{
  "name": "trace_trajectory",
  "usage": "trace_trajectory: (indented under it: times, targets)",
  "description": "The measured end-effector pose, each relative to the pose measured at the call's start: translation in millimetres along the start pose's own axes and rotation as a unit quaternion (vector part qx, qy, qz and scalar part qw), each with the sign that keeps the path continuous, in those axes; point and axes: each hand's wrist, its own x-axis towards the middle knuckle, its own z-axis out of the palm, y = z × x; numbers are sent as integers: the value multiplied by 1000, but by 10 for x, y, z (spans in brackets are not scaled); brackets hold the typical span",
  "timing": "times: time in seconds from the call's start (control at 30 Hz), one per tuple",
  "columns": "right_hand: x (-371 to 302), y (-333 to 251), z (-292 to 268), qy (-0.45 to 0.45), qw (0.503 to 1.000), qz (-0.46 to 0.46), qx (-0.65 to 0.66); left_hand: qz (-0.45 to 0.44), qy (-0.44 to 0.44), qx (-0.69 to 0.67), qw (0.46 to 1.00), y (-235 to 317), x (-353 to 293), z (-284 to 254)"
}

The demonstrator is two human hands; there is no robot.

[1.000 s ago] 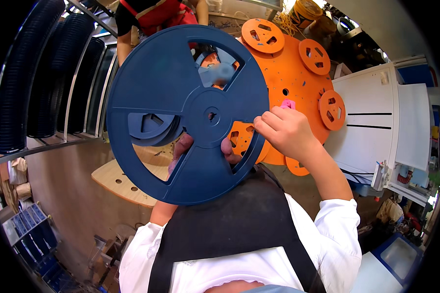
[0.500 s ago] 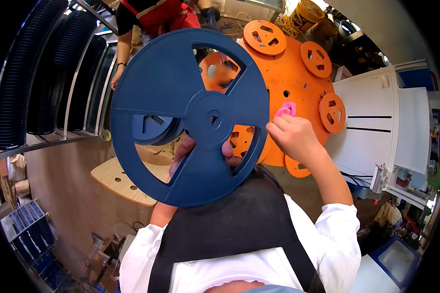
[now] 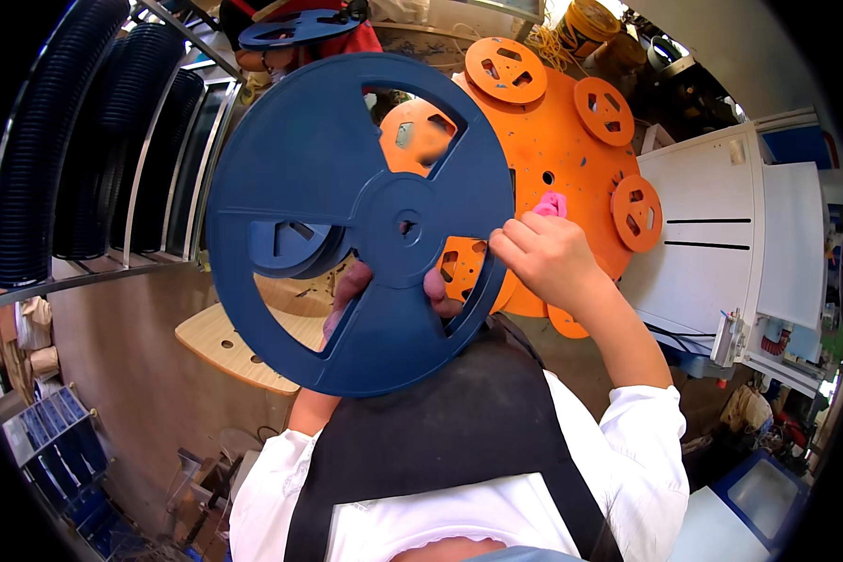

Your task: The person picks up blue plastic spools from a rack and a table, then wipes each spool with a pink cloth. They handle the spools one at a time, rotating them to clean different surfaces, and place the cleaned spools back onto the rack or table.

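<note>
A large dark blue plastic reel flange (image 3: 300, 164), a disc with three wide cutouts and a small hub hole, is held up facing me. My left hand (image 3: 351, 286) grips it from behind; fingers show through the lower cutouts on both sides of one spoke. At the right rim, my right hand (image 3: 545, 258) has its fingers curled together, the fingertips overlapping the edge. Whether something small sits in that pinch is hidden. Just beyond this hand appears a crumpled pink cloth (image 3: 553, 204), in front of the orange round table (image 3: 543, 122).
Orange discs (image 3: 506, 70) ring the table. Blue discs (image 3: 295, 248) rest on a wooden board (image 3: 234, 347) behind the flange. Ribbed black stacks (image 3: 61, 140) stand in a metal rack at left, a white machine cabinet (image 3: 693, 234) at right. Across from me, a person holds another blue disc (image 3: 300, 28).
My right hand has shifted left onto the flange's rim. The flange and my left hand have barely moved. The person opposite now has a blue disc raised into view.
</note>
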Motion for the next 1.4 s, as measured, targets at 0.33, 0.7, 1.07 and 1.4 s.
trace_trajectory:
  times: [0.33,0.7,1.07,1.4]
  targets:
    - [-379,232,103,364,654,361,556,31,-139,-38,989,33,24,-43]
    - [705,92,885,172,446,316,820,-74,-322,-118,937,-56,298,-312]
    - [992,334,674,104,563,233,786,-156,-286,-172,930,-101,327,-174]
    - [640,445,815,13,590,187,786,-168,-354,-173,904,-183,460,-394]
